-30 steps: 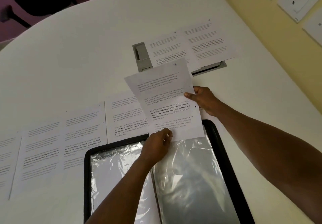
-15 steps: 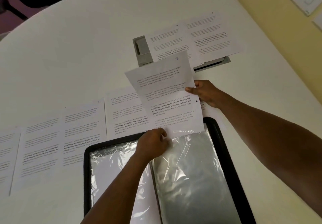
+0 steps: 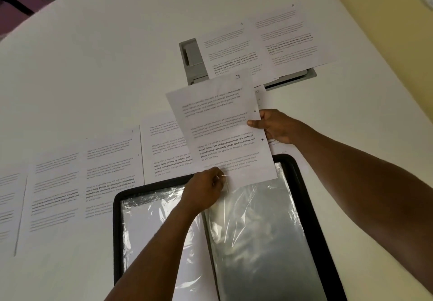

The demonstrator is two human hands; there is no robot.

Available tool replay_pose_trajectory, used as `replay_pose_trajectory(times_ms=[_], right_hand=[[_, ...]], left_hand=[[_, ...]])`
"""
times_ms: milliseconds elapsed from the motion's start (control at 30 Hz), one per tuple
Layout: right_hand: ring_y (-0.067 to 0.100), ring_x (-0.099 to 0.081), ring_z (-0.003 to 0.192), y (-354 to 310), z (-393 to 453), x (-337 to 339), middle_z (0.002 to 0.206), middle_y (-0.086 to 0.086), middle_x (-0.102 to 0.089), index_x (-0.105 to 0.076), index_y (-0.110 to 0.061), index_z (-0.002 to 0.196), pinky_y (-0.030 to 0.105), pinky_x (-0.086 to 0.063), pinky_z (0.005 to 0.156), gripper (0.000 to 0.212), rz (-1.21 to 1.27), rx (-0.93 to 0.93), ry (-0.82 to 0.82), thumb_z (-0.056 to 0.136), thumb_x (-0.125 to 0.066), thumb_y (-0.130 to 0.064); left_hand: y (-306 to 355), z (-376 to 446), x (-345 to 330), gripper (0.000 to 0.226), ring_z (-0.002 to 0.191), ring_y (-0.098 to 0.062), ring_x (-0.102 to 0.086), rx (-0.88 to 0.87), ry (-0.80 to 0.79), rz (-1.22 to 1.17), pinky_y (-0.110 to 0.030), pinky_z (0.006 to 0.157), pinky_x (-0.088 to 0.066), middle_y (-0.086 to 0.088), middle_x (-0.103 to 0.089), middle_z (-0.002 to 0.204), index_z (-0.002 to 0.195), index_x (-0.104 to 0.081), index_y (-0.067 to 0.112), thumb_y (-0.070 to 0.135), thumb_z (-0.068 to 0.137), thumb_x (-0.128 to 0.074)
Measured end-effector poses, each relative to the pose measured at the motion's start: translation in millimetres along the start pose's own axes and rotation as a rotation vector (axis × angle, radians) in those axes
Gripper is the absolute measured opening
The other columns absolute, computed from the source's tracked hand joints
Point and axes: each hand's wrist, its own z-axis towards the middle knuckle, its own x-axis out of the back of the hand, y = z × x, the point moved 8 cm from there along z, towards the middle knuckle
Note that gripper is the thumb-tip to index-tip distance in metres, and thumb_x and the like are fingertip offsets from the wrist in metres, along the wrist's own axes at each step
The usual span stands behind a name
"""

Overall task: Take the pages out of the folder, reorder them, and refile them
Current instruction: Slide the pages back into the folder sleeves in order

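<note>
A black folder [image 3: 311, 207] lies open in front of me, with clear plastic sleeves [image 3: 253, 230] on both sides. A printed page marked 3 [image 3: 220, 118] is held over the top edge of the right-hand sleeve. My right hand [image 3: 276, 126] grips this page by its right edge. My left hand [image 3: 206, 189] pinches the top of the right sleeve at the page's lower left corner. The page's bottom edge meets the sleeve's mouth; how far it is inside cannot be told.
Several printed pages [image 3: 107, 174] lie in a row on the white table [image 3: 105, 66] to the left of the folder. Two more pages [image 3: 285, 40] rest on a grey cable box [image 3: 193, 59] behind. A yellow wall [image 3: 386, 19] runs along the right.
The page has slid a little lower toward the right sleeve, and my left hand has shifted slightly left along the sleeve's top. My right hand keeps its grip.
</note>
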Motion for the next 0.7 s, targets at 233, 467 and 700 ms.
replay_pose_trajectory(times_ms=[233,467,700], right_hand=[[0.020,-0.069,0.100,1.8,-1.6,22.8,0.117,0.008,-0.069,-0.061,-0.011,0.126,0.033,-0.059,0.076,0.039,-0.135,-0.057,0.015,0.087,-0.069,-0.017],[0.019,-0.068,0.100,8.3,-4.4,15.1,0.117,0.007,-0.069,-0.062,-0.013,0.122,0.036,-0.058,0.083,0.037,-0.269,-0.112,-0.052,0.086,-0.070,-0.017],[0.021,-0.069,0.103,12.8,-10.7,2.6,0.114,0.006,-0.071,-0.062,-0.013,0.122,0.037,-0.059,0.082,0.087,-0.408,-0.186,-0.215,0.045,-0.092,-0.039]], left_hand=[[-3.0,2.4,-0.6,0.008,0.067,-0.007,-0.061,0.020,0.014,-0.038,-0.028,0.066,-0.051,0.009,-0.065,0.075,0.095,-0.063,0.022,0.025,0.092,-0.056],[0.6,5.4,-3.8,0.009,0.073,-0.011,-0.063,0.010,-0.018,-0.020,-0.028,0.071,-0.053,0.006,-0.068,0.081,0.095,-0.066,0.020,0.024,0.091,-0.059],[0.9,4.4,-7.3,0.005,0.073,-0.011,-0.060,0.019,-0.014,-0.013,-0.029,0.070,-0.051,0.008,-0.064,0.078,0.089,-0.061,0.024,0.023,0.091,-0.057]])
